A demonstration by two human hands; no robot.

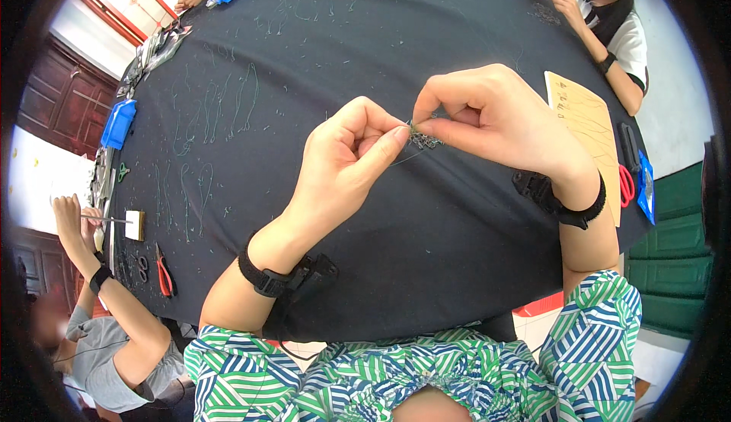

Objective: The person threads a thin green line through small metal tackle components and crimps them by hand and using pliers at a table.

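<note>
My left hand (343, 151) and my right hand (495, 121) meet over the black-covered table, thumb and forefinger of each pinched together. Between their fingertips runs a thin green thread (411, 158), its loose end trailing down to the left. Whether a small metal piece is also held there is too fine to make out. Just below and behind the fingertips lies a small heap of dark metal bits (424, 141), partly covered by my right fingers. Both of my wrists wear black straps with small devices.
A tan card (582, 129) with thin lines on it lies at right, beside red-handled scissors (626, 186) and a blue packet (646, 188). Loose green threads (209, 110) spread over the left. Red pliers (164, 273) and a blue tray (119, 123) sit farther left. Other people work around the table.
</note>
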